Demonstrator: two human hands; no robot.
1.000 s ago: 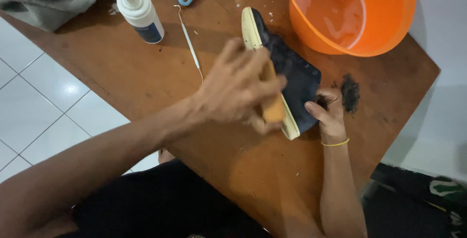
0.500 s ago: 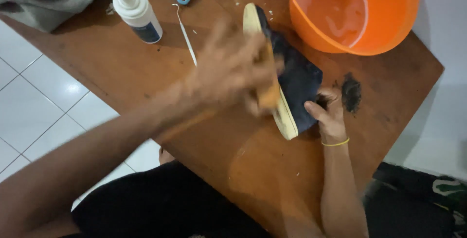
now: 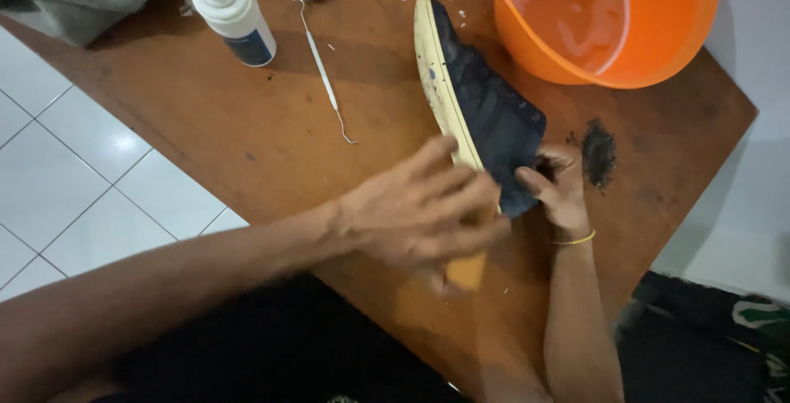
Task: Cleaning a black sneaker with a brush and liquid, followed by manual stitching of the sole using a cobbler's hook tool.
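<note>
A person sits at a brown wooden tabletop (image 3: 271, 131), scrubbing a dark blue shoe (image 3: 485, 107) that lies on its side with its cream sole facing left. The left hand (image 3: 424, 214) is closed around a small orange block (image 3: 467, 270), seemingly a sponge or brush, and has slid from mid-sole a moment ago down to the shoe's near end, so the stroke now reaches that end. The right hand (image 3: 559, 189) pinches the shoe's near end to steady it, as before.

An orange basin (image 3: 675, 32) of water stands just beyond the shoe. A metal pick (image 3: 322, 74) and a white bottle (image 3: 230, 9) lie to the left, with open wood between. The tabletop's near edge runs close under the left hand.
</note>
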